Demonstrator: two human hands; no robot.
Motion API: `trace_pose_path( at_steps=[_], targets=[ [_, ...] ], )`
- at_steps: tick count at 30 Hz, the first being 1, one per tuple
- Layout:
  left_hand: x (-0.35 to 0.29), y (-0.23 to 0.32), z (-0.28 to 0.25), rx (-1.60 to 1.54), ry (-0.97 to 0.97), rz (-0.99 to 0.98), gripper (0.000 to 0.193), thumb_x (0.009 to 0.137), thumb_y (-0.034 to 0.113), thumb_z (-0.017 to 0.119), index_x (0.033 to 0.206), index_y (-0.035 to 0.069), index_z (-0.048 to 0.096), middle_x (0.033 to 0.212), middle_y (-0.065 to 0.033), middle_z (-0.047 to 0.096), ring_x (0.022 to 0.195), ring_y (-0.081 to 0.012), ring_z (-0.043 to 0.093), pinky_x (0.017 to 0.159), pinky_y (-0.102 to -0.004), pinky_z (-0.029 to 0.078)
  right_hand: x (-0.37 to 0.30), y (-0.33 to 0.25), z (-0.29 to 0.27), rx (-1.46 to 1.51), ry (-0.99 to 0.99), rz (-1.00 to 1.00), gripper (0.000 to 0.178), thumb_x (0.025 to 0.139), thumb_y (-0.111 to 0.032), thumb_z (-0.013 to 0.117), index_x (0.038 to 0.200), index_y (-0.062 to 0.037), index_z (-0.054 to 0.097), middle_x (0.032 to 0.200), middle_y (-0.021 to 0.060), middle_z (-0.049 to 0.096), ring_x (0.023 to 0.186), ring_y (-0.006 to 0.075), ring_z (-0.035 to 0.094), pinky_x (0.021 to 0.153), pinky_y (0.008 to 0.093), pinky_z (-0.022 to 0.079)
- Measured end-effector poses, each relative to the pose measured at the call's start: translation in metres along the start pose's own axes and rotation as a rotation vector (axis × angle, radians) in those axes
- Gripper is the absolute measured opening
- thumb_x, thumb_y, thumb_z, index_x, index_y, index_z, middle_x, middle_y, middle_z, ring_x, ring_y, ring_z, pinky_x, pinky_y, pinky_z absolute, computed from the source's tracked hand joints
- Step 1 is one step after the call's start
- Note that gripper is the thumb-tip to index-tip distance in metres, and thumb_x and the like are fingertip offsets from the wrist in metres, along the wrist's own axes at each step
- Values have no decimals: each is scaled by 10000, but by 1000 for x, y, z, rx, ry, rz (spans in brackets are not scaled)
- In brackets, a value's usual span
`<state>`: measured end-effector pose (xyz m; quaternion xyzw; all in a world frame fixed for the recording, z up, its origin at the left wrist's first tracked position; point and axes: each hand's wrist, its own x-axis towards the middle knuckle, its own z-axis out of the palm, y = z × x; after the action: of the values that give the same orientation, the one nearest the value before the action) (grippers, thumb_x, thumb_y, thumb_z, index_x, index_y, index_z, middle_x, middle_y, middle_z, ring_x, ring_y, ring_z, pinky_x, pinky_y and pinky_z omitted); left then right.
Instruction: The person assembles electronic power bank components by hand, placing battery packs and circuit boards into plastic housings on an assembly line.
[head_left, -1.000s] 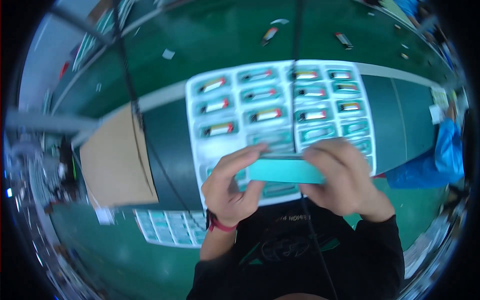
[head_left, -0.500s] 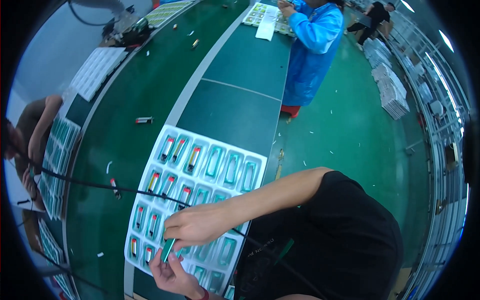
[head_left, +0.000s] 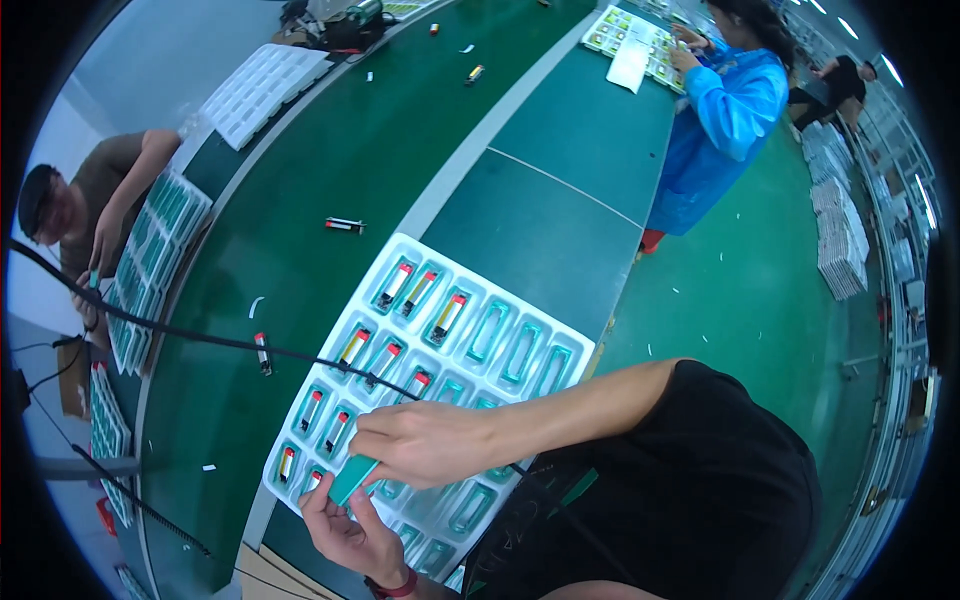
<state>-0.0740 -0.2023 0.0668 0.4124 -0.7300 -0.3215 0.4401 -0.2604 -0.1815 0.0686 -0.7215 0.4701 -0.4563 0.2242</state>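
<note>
A small green rectangular case is tilted between my two hands over the lower left part of a white compartment tray. My left hand grips its lower end between thumb and fingers. From the right, my right hand reaches across the tray, its fingers closed on the case's upper end. Several pockets at the tray's left hold green cases with red-ended cells inside, such as one cell. Toward the right, pockets hold green cases without cells, like this open case. My right hand and forearm hide some pockets.
A black cable crosses above the tray. Loose cells and white scraps lie on the green belt. Across it, a person works beside stacked trays. At the far right, a person in a blue smock handles another tray.
The view has shifted, so the tray sits further right and lower. My hands still hold the green case, which now shows a broader face. The person across the belt is more fully in view.
</note>
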Motion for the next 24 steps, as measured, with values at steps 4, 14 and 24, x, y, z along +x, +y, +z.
trace_pose_path(
  at_steps=[4,14,24],
  targets=[
    [10,23,0,80,-87,-61,267,830,-55,592,1095,-60,557,942,-97,516,745,-126,558,623,-211,465,4,3,-13,83,-186,84,250,789,-128,680,927,27,540,838,139,510,766,300,578,646,400,485],
    [39,14,19,-39,7,69,240,849,-23,567,1083,-64,536,998,-95,500,789,-129,575,607,-209,484,20,3,-16,19,294,-101,392,709,-33,704,1085,22,610,909,109,535,796,268,564,661,351,478],
    [41,17,9,269,13,192,268,763,-28,640,1030,-17,619,896,-136,617,762,-257,584,655,-305,474,30,19,-20,-76,79,-173,358,680,-55,706,1013,17,594,906,101,535,770,247,572,632,351,482]
  ],
)
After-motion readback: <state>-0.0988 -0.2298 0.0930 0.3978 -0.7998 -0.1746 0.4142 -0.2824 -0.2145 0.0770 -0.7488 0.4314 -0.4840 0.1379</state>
